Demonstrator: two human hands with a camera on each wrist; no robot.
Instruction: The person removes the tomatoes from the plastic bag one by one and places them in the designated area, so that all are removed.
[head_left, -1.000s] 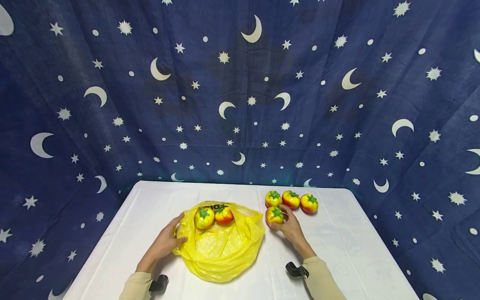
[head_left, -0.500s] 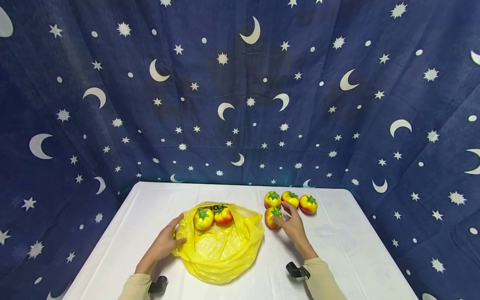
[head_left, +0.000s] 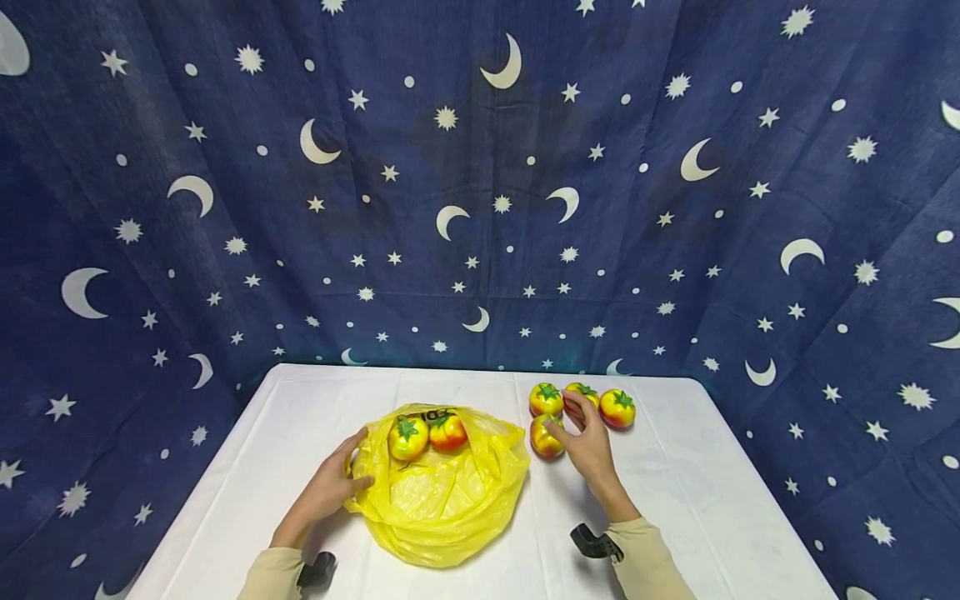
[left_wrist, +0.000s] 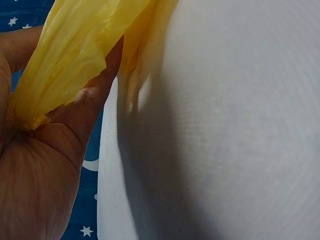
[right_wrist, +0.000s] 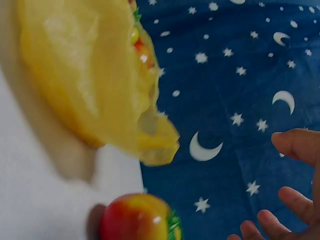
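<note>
A yellow plastic bag [head_left: 442, 517] stands open on the white table, with two red-yellow tomatoes [head_left: 408, 439] at its back. My left hand [head_left: 326, 483] grips the bag's left rim; in the left wrist view, yellow film [left_wrist: 75, 65] runs between thumb and fingers. Just right of the bag sits the front loose tomato [head_left: 546, 439]. My right hand [head_left: 588, 450] hovers over its right side, fingers spread and holding nothing. In the right wrist view, that hand's fingers [right_wrist: 295, 200] are apart from a tomato [right_wrist: 137, 217]. Behind, the middle back tomato [head_left: 582, 392] is partly hidden by fingers.
Two more loose tomatoes stand in the back row, the left one [head_left: 546, 400] and the right one [head_left: 618, 408]. A white cloth covers the table [head_left: 690, 500]. A dark blue star-and-moon curtain [head_left: 480, 167] hangs behind it.
My right hand has let go of the front tomato, its fingers lifting and shifting slightly right and back. That tomato's green top now shows less. The left hand and bag have stayed put.
</note>
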